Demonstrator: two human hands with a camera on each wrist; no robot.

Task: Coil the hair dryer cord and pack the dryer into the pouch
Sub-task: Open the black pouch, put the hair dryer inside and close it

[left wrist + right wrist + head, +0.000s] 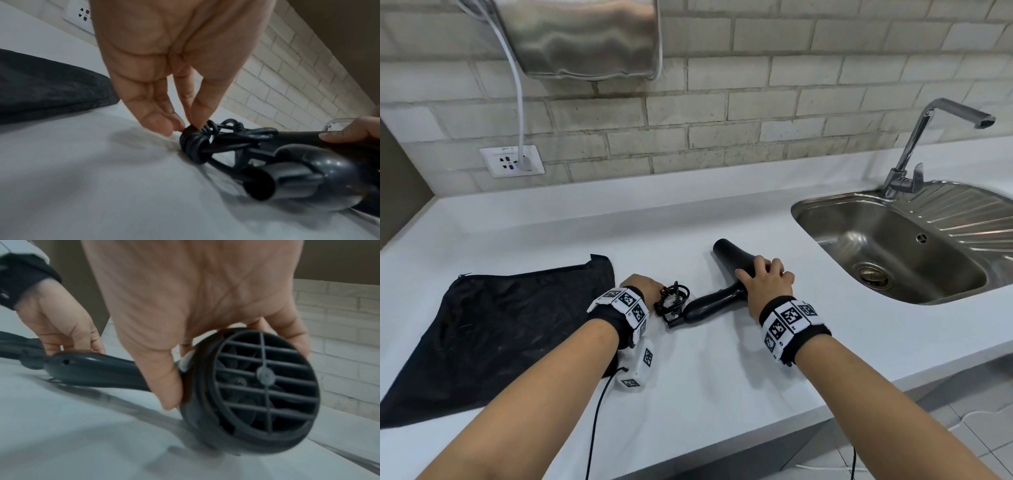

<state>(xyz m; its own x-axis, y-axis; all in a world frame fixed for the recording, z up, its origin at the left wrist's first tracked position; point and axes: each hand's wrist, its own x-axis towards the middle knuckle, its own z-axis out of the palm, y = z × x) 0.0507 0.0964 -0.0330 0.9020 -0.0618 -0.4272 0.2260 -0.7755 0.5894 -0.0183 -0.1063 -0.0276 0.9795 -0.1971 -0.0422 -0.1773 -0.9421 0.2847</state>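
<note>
Right hand (763, 282) curled over rear barrel of black plastic hair dryer (726, 274), grip clamped, thumb by round slatted intake grille. Left hand (645, 291) pinched coiled black cord (671, 299) between fingertips (197, 112) at handle end. Dryer lay flat on smooth white desk (722, 377). Limp black mesh pouch (500, 335) just left, flat. Beyond right: steel sink (893, 246).
</note>
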